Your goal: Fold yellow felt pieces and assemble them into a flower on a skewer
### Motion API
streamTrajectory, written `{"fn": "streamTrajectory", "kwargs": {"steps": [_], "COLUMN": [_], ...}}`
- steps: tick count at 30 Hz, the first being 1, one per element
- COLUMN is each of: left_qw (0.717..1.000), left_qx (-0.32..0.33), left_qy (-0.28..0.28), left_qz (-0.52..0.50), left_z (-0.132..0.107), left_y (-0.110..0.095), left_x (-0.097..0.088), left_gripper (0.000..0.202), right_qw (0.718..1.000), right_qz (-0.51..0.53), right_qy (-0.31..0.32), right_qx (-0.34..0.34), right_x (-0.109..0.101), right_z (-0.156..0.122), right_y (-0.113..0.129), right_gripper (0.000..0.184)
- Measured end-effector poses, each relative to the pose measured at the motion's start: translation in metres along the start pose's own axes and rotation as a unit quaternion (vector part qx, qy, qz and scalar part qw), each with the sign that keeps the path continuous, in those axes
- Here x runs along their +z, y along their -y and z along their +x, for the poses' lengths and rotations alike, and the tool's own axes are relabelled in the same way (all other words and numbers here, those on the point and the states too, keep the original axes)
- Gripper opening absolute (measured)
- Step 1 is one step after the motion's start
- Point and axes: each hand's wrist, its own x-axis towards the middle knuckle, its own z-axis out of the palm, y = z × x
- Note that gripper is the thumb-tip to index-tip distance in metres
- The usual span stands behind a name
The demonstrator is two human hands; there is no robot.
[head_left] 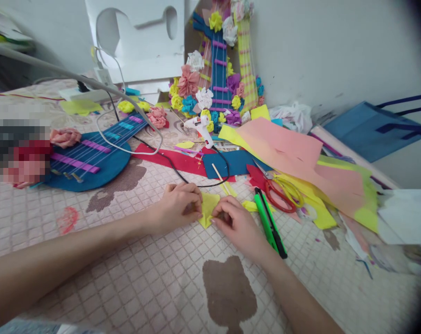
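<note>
One small, creased yellow sheet narrows to a near corner.

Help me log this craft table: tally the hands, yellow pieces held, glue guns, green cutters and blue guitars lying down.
Hands: 2 (left hand, right hand)
Yellow piece held: 1
Glue gun: 1
Green cutter: 1
Blue guitar lying down: 1
Total: 6

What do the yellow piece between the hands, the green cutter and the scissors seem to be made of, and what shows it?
Yellow piece: thin, matte paper or nonwoven fabric, judging by its soft creases; which is unclear.
Green cutter: probably smooth plastic, from its even, bright colour.
Scissors: apparently metal blades, grey and shiny; likely plastic red handle, smooth-looking.
</note>
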Motion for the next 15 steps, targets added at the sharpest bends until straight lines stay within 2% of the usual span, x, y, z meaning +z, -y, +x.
{"fn": "streamTrajectory", "kwargs": {"steps": [10,15], "left_qw": [0.998,0.998], "left_qx": [0.042,0.049], "left_qy": [0.035,0.036], "left_qz": [-0.03,-0.036], "left_z": [-0.001,-0.001], "left_y": [0.01,0.012], "left_x": [-0.006,-0.007], "left_gripper": [0.006,0.004], "right_qw": [0.997,0.998], "right_qz": [0.054,0.049], "right_qy": [0.056,0.042], "right_qx": [-0.024,-0.024], "right_x": [-0.011,-0.013], "right_z": [-0.001,-0.001], "right_y": [0.0,-0.003], "right_gripper": [0.013,0.011]}}
